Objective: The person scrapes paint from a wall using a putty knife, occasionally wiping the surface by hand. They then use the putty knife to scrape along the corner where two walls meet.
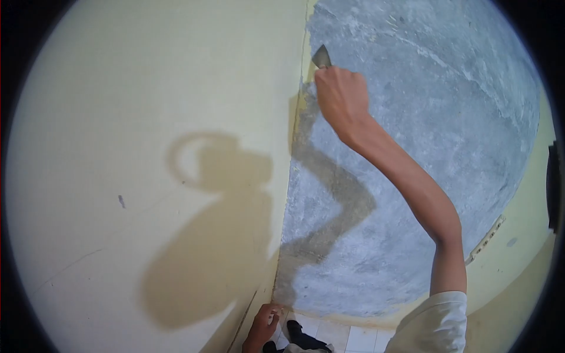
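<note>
My right hand (341, 97) is raised high and shut on a metal scraper (321, 56), whose blade tip touches the wall at the border between the cream paint (147, 117) and the bare grey plaster (429, 117). My right arm runs down to a pale sleeve at the lower right. My left hand (262, 329) hangs low near the wall's foot, fingers curled loosely; what it holds, if anything, is unclear.
The scraped grey patch covers most of the right half of the wall. A white electrical strip (485, 240) is fixed on the painted wall at right. White floor tiles (353, 338) and a dark shoe (300, 335) show at the bottom. My shadow falls on the cream paint.
</note>
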Demonstrator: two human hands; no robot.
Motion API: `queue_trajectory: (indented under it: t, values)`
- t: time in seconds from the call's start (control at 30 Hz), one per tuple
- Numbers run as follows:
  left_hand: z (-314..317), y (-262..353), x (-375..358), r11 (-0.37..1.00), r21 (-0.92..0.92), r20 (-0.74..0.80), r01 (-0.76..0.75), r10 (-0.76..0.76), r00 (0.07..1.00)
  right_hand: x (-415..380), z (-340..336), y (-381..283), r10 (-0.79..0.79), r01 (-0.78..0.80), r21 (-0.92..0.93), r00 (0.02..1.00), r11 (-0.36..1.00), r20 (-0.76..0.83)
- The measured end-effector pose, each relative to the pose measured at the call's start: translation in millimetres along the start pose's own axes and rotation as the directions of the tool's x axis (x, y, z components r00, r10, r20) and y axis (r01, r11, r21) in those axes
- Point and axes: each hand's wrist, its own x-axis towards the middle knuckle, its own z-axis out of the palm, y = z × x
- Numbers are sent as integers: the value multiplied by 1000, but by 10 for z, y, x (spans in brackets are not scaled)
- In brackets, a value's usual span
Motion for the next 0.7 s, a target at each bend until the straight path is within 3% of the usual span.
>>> queue_trajectory:
  t: [0.1, 0.2, 0.27, 0.33, 0.37, 0.4, 0.43, 0.47, 0.5, 0.53, 0.6, 0.63, 0.67, 0.7]
  values:
    - [25, -97, -33, 1000, 23, 38, -6, 5, 999, -149, 155, -10, -21, 22, -52, 999, 998, 28]
    - [-29, -40, -18, 998, 30, 76, -50, 48, 996, -889, 132, 215, 99, -131, 177, 979, 975, 178]
    - [-85, 71, 114, 996, 37, 102, -81, 77, 992, -1825, 383, 183, 108, -209, 350, 952, 913, 287]
    - [-57, 279, 300, 977, 38, -193, -212, 215, 957, -2906, 454, -166, 196, -510, 618, 841, 598, 505]
    - [-76, 402, 456, 976, 43, -196, -215, 220, 956, -3499, 536, -394, 204, -674, 557, 707, 486, 677]
    - [-106, 555, 626, 956, 115, -219, -271, 290, 932, -4197, 641, -652, 202, -733, 575, 664, 363, 720]
    - [-124, 722, 790, 930, 187, -232, -316, 354, 906, -4876, 651, -952, 241, -725, 611, 685, 318, 687]
    - [-138, 912, 987, 907, 204, -229, -368, 409, 883, -5138, 367, -1120, 142, -922, 287, 331, 261, 933]
    - [-155, 1125, 1240, 880, 221, -228, -421, 466, 855, -5486, 166, -1298, 100, -941, 212, 245, 264, 964]
    - [-141, 1356, 1508, 846, 285, -247, -451, 520, 818, -5725, -64, -1446, 91, -941, 313, 325, 131, 941]
    - [-83, 1796, 2193, 719, 355, -266, -597, 690, 673, -6102, -306, -1632, -100, -973, 221, 226, -63, 969]
    - [-59, 2092, 2569, 596, 420, -255, -684, 801, 542, -6170, -310, -1667, -114, -974, 214, 220, -69, 969]
    - [-19, 2394, 2925, 582, 436, -266, -687, 812, 519, -6122, -332, -1651, -156, -944, 307, 324, -124, 933]
    - [2, 2656, 3342, 380, 489, -254, -785, 923, 288, -6019, -322, -1591, -189, -899, 399, 430, -182, 883]
